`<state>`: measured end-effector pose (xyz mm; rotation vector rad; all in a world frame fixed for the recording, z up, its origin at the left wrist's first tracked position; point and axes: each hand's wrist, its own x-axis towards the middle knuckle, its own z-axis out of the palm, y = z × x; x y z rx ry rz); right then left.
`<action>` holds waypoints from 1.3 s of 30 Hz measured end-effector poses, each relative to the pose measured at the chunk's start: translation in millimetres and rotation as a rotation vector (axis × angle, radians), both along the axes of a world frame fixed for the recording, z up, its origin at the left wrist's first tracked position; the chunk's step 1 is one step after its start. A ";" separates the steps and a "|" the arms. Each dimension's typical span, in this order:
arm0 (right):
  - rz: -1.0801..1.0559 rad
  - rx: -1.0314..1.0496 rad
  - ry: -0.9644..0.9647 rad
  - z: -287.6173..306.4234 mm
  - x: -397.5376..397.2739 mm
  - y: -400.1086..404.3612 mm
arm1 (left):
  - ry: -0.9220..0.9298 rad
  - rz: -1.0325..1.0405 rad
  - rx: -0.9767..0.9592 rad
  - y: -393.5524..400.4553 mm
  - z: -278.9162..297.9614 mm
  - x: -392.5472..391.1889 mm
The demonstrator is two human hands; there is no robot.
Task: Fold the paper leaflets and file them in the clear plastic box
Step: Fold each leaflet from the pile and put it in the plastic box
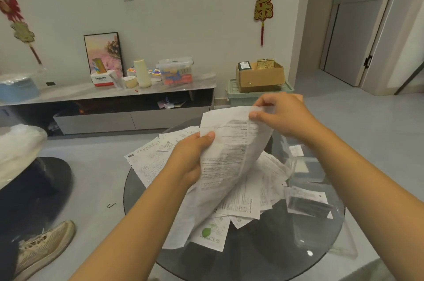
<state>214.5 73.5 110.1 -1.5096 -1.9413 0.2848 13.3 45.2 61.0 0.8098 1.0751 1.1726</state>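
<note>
Leaflet (226, 161) held up at frame centre, above the pile (250, 193) on the round table (263, 253). Long axis running from upper right down to lower left. Left hand (192, 159) gripping the left edge near mid-height, thumb on the front. Right hand (282, 115) pinching the top right corner, nearest the likely fold end. Box (307, 172) just right of the pile, below the right forearm, so probably the right hand's drop. Box walls barely readable, clear on glass. Lower sheet blurred; print illegible. Left fingers hidden behind the paper.
</note>
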 end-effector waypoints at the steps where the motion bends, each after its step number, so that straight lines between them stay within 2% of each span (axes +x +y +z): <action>1: -0.006 0.030 0.001 9.4 -2.2 3.9 | 0.014 0.008 0.011 4.9 8.1 -0.2; 12: -0.094 0.529 -0.063 87.3 -25.0 25.0 | 0.092 0.136 0.354 48.2 94.9 -8.4; 18: -0.038 0.616 -0.044 113.6 -25.5 6.1 | 0.287 0.131 0.532 43.9 115.9 -28.1; 24: 0.051 0.318 -0.103 106.9 -22.5 -31.4 | 0.318 0.100 0.498 10.6 83.3 -41.4; 30: 0.147 -0.043 -0.182 66.4 -20.6 -54.7 | 0.412 0.069 0.361 -24.6 20.8 -52.6; 33: 0.161 -0.168 -0.097 33.0 -14.1 -56.4 | 0.460 0.085 0.269 -37.8 -12.8 -54.4; 39: 0.132 -0.407 0.242 -38.5 -4.9 -48.5 | 0.435 0.156 0.097 -49.8 -56.4 -59.3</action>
